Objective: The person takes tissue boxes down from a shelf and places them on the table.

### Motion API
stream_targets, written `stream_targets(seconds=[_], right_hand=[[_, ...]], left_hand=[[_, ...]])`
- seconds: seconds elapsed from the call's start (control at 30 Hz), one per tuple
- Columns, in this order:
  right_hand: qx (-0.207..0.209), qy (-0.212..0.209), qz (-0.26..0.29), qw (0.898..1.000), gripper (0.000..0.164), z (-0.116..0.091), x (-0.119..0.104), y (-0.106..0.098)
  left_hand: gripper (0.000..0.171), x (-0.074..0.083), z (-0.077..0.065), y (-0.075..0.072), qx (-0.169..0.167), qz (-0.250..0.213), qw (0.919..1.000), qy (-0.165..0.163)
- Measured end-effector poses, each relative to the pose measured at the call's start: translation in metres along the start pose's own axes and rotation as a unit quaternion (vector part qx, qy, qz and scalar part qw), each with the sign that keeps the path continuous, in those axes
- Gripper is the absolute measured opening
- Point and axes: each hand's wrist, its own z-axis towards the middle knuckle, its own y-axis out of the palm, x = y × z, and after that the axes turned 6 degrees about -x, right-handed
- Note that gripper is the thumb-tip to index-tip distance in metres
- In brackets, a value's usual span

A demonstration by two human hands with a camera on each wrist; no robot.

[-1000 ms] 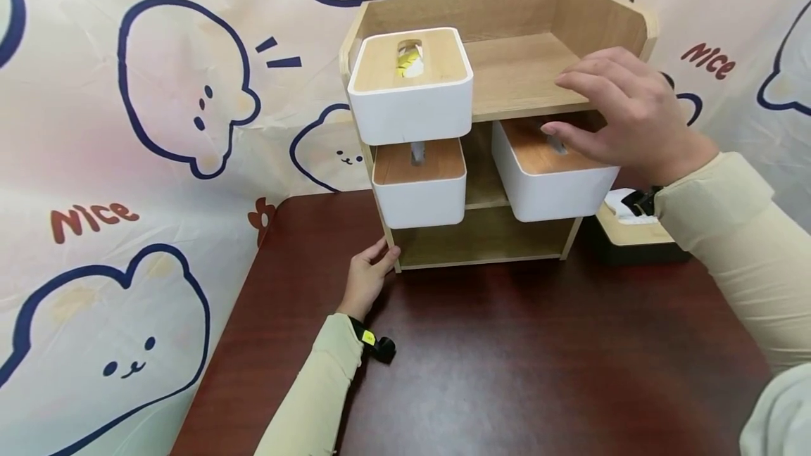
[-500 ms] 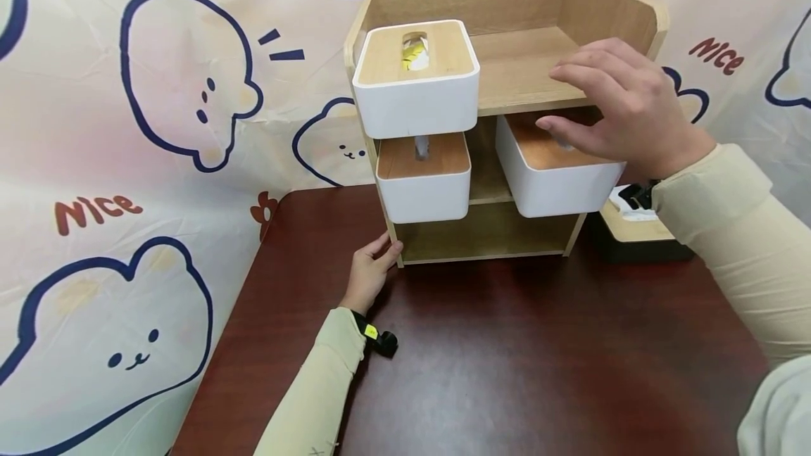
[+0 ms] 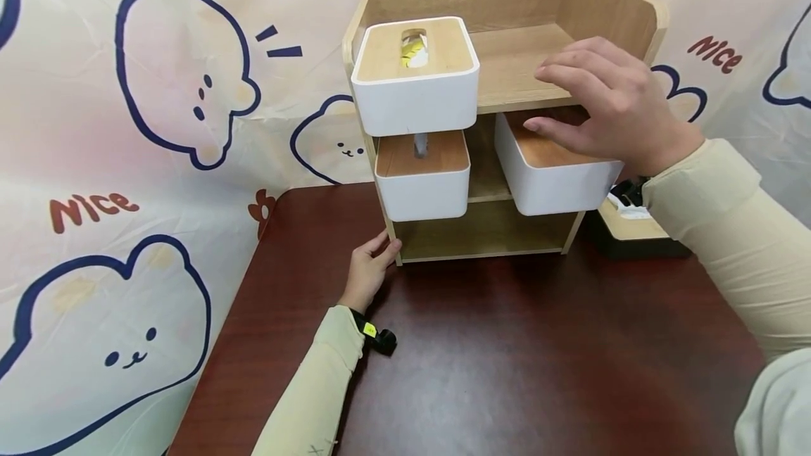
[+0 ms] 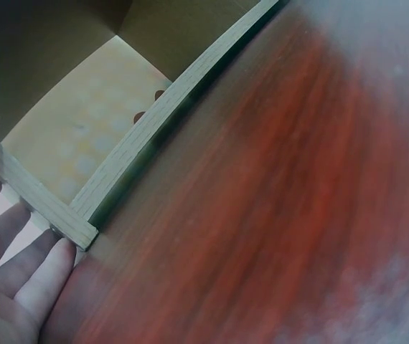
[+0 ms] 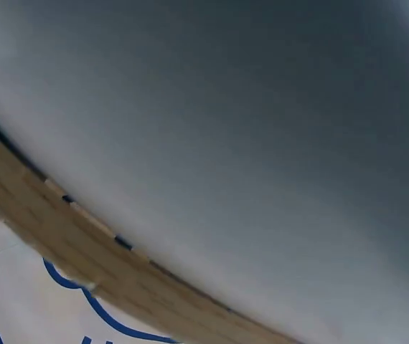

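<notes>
A light-wood shelf unit (image 3: 507, 76) stands on the table. My left hand (image 3: 367, 274) holds the lower front edge of its left side panel, thumb inside and fingers outside in the left wrist view. In front of the shelf's right half, my right hand (image 3: 611, 100) is raised with loosely bent fingers, holding nothing visible. Behind it, a white tissue box (image 3: 564, 188) with a wooden lid juts from the middle level, its lid partly hidden. A similar tissue box (image 3: 421, 195) juts out at left, beneath another tissue box (image 3: 415, 100) on the top.
A dark box with a pale wooden lid (image 3: 633, 231) and white tissue stands right of the shelf, partly behind my right arm. The reddish-brown table (image 3: 507, 357) extends in front. A cartoon-printed cloth (image 3: 190, 217) hangs behind and at left.
My right hand has moved slightly left in front of the right tissue box. My left hand keeps its hold on the side panel. The head view has shifted a little.
</notes>
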Motion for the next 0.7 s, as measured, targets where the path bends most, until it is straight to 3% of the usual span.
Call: stream_targets(seconds=[0.1, 0.47, 0.7], right_hand=[[-0.006, 0.000, -0.001, 1.000, 0.052, 0.0004, -0.0008, 0.0015], [0.000, -0.005, 0.002, 1.000, 0.052, 0.0051, -0.0034, 0.0009], [0.004, -0.019, 0.006, 1.000, 0.051, 0.0085, -0.0046, -0.0017]], left_hand=[[0.056, -0.0140, 0.0060, -0.0010, 0.003, 0.002, 1.0000, 0.004], [0.050, -0.0113, 0.0081, -0.0013, -0.005, -0.003, 1.0000, 0.003], [0.051, -0.0089, 0.0073, -0.0026, -0.007, 0.012, 0.9998, -0.016]])
